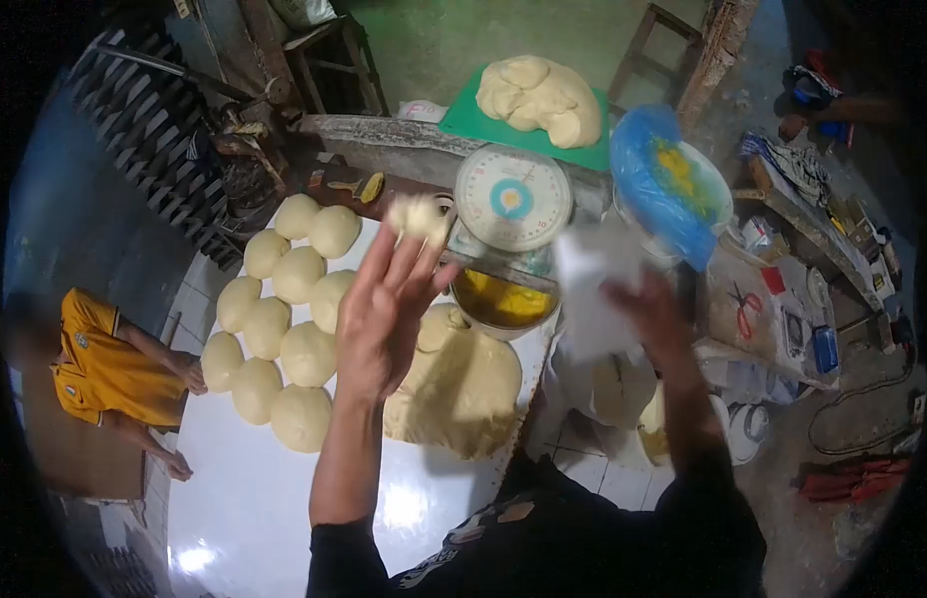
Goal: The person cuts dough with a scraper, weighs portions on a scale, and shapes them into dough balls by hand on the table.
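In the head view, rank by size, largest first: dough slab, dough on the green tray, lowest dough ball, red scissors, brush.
Dough slab
Dough on green tray
Lowest dough ball
Brush and red scissors: too alike

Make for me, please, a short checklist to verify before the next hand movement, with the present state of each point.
1. Left hand has firm hold of the small pale dough piece: cannot tell; it blurs at the fingertips.
2. Right hand has the flat white rectangular tool: ok.
3. Big pale dough heap rests on the green flat tray above the round-dialled scale: ok.
4. Dial reading is legible: cannot tell; markings too small.
5. Smooth round dough balls lie on the shiny white tabletop: ok.
6. Balls are all separated: not ok; several touch.
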A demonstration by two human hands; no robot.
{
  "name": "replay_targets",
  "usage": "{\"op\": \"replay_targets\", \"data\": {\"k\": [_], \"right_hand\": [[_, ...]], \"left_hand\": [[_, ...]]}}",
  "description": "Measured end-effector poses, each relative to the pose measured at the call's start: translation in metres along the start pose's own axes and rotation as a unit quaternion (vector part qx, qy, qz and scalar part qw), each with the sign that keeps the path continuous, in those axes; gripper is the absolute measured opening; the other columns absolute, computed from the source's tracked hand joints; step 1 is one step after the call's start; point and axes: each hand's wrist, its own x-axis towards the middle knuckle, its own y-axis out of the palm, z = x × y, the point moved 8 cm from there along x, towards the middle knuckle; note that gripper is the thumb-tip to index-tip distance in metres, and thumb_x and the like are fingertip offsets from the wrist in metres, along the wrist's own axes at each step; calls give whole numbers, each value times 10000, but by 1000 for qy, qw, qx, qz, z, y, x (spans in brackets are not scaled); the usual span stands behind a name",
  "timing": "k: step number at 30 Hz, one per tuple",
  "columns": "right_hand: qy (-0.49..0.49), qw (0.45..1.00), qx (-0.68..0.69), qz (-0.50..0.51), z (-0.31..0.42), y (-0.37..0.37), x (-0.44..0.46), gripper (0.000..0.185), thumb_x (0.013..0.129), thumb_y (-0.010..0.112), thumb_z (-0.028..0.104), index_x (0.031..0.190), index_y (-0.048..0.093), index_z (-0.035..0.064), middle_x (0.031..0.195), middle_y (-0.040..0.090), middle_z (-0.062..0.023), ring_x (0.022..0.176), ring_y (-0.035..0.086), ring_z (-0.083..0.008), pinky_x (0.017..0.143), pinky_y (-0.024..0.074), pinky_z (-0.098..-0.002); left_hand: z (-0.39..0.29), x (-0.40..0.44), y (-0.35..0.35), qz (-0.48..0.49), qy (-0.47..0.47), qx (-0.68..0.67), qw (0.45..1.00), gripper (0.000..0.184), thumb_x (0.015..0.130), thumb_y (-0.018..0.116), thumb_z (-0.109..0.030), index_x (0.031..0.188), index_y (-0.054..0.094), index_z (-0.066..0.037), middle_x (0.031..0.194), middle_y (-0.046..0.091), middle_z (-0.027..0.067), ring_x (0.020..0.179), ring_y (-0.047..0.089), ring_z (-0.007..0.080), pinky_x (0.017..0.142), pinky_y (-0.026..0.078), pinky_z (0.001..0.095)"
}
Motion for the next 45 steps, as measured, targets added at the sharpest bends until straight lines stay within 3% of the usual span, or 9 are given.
{"op": "replay_targets", "data": {"k": [11, 20, 26, 31, 35, 36, 38, 42, 45], "right_hand": [[22, 894, -435, -103, 47, -146, 339, 377, 937, 701, 244, 1170, 699, -52, 1012, 745, -114, 839, 700, -181, 741, 548, -345], [-73, 984, -47, 154, 92, 33, 266, 379, 944, 714, 277, 1193, 694, -8, 1042, 747, -60, 855, 708, -135, 744, 560, -287], [-7, 933, 224, 281, 66, 159, 140, 398, 961, 700, 306, 1197, 668, -13, 1028, 736, -83, 866, 715, -165, 796, 576, -298], [184, 925, 204, 262, -127, 210, 43, 473, 955, 725, 280, 1300, 614, -24, 1137, 704, -112, 979, 687, -199, 898, 558, -362], [305, 899, 164, 267, -223, 249, -49, 460, 962, 722, 256, 1310, 623, -28, 1164, 697, -96, 1028, 666, -189, 915, 540, -360], [269, 912, 121, 283, -223, 258, -57, 434, 972, 705, 250, 1294, 632, -32, 1168, 698, -87, 1025, 667, -190, 907, 538, -359], [169, 945, 0, 279, -222, 270, -48, 420, 971, 676, 259, 1272, 644, -31, 1123, 720, -111, 983, 686, -204, 876, 534, -356], [81, 912, -310, 256, -204, 320, 10, 399, 942, 649, 308, 1176, 667, -16, 1055, 720, -225, 1004, 701, -344, 882, 533, -435], [26, 869, -447, 210, -273, 363, 44, 370, 868, 682, 269, 1106, 704, -13, 1041, 719, -265, 1015, 684, -433, 890, 544, -495]], "left_hand": [[102, 181, 15, -45, -168, -175, 969, 1166, 910, 583, -727, 1617, -22, -25, 1685, 97, 201, 1459, 356, 364, 1162, 403, 476], [87, 176, -3, -35, -100, -311, 944, 779, 1023, 382, -676, 1530, 379, -83, 1535, 485, 128, 1375, 500, 324, 1180, 383, 507], [56, -11, -121, -98, 22, -393, 914, 569, 1044, 464, -479, 1454, 536, -92, 1416, 609, 134, 1275, 593, 329, 1122, 461, 505], [-44, -336, -260, -468, 17, -80, 880, 567, 1070, 437, -384, 1493, 439, -5, 1477, 546, 178, 1307, 575, 335, 1135, 442, 492], [-65, -567, -329, -595, -250, 256, 720, 580, 1033, 544, -344, 1513, 422, -41, 1454, 551, 201, 1316, 570, 326, 1079, 475, 435], [-63, -602, -336, -480, -457, 565, 491, 606, 1012, 573, -352, 1511, 426, -40, 1457, 540, 222, 1334, 547, 354, 1085, 461, 452], [-74, -571, -318, -349, -377, 845, 148, 694, 932, 688, -340, 1489, 447, -3, 1476, 490, 293, 1370, 476, 445, 1118, 401, 522], [5, -354, -312, -363, -202, 592, 690, 824, 804, 851, -303, 1458, 478, 29, 1429, 554, 266, 1336, 518, 411, 1101, 412, 477], [117, -211, -290, -98, -165, 679, 709, 812, 820, 801, -441, 1463, 497, -50, 1421, 576, 196, 1301, 553, 386, 1068, 452, 456]]}}
